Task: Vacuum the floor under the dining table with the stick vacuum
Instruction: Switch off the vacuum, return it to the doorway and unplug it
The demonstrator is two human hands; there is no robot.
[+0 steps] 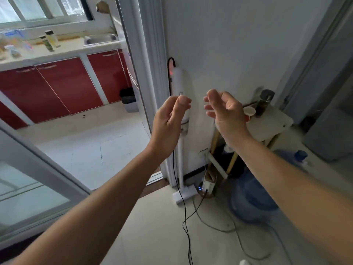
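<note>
A white stick vacuum (178, 83) leans upright against the white wall beside the door frame, a red light glowing near its handle and a black charging cable (184, 211) running from the handle down across the floor. Its floor head (183, 196) rests on the tiles. My left hand (170, 123) hovers in front of the vacuum's body, fingers loosely curled, holding nothing. My right hand (223, 113) is raised just to the right of the vacuum, fingers relaxed, also empty. Neither hand touches the vacuum. The dining table is not in view.
A small white stool-like table (271, 121) with a cup and a bottle stands to the right, above a blue water jug (252, 197). Cables and a charger lie on the floor by the wall. Left, a glass sliding door (28, 188) opens onto a kitchen with red cabinets (57, 87) and a bin (129, 100).
</note>
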